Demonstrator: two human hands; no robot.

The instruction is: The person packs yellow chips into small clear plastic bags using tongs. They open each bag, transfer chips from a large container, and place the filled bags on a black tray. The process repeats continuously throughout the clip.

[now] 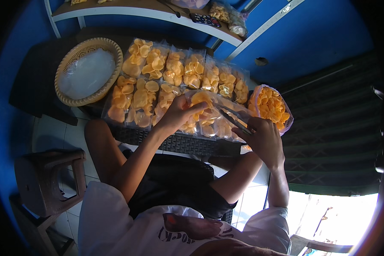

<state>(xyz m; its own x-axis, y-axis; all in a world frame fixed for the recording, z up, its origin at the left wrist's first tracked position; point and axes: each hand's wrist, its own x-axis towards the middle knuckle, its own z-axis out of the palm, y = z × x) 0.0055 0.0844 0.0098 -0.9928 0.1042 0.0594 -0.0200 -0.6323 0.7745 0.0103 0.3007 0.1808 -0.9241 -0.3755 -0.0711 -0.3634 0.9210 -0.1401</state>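
Note:
My left hand [179, 113] grips a clear plastic bag [216, 105] near its left end, with round orange crackers [201, 97] inside it. In my right hand [263, 140] is a pair of metal tongs [232, 118], whose tips reach to the bag's mouth; whether they pinch a cracker I cannot tell. Beneath and beyond my hands lie rows of filled clear bags of crackers [173, 70] on a dark woven table [179, 143]. To the right, past my right hand, a large open plastic bag [289, 123] is full of loose crackers [270, 105].
A woven-look plastic basket [60, 91] at the back left holds clear plastic bags [88, 75]. Above the table runs a wall shelf [140, 11] bearing a patterned phone-like object [205, 20] and bagged goods [220, 12]. A plastic stool [40, 182] stands left; a dark corrugated shutter [332, 128] is at right.

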